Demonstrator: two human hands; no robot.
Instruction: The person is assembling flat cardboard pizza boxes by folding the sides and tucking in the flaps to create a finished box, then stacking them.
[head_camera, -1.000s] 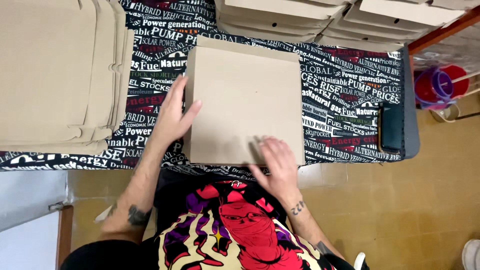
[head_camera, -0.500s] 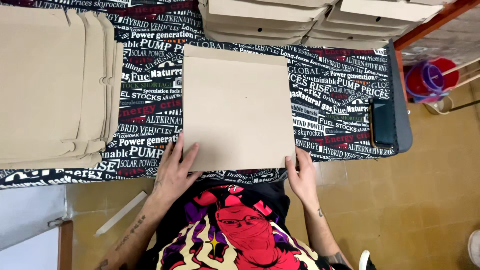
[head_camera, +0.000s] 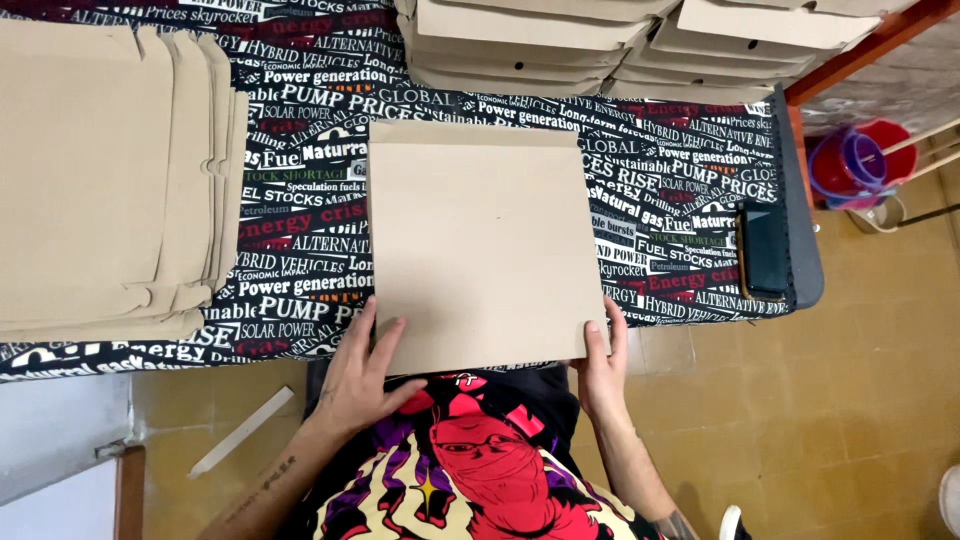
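Observation:
A flat square cardboard box (head_camera: 475, 240) lies on the table, over the black printed cloth (head_camera: 680, 215). My left hand (head_camera: 362, 375) grips its near left corner, thumb on top and fingers spread along the edge. Over at the near right corner, my right hand (head_camera: 600, 365) holds the edge, thumb on the top face. The box's near edge sticks out slightly past the table's front.
A pile of unfolded cardboard blanks (head_camera: 105, 175) fills the left of the table. Stacked folded boxes (head_camera: 620, 40) stand at the back. A dark phone-like slab (head_camera: 765, 250) lies at the right edge. Buckets (head_camera: 855, 165) stand on the tiled floor to the right.
Both hands slid from the box's top face back to its near corners. The box now sits squarer and closer to me.

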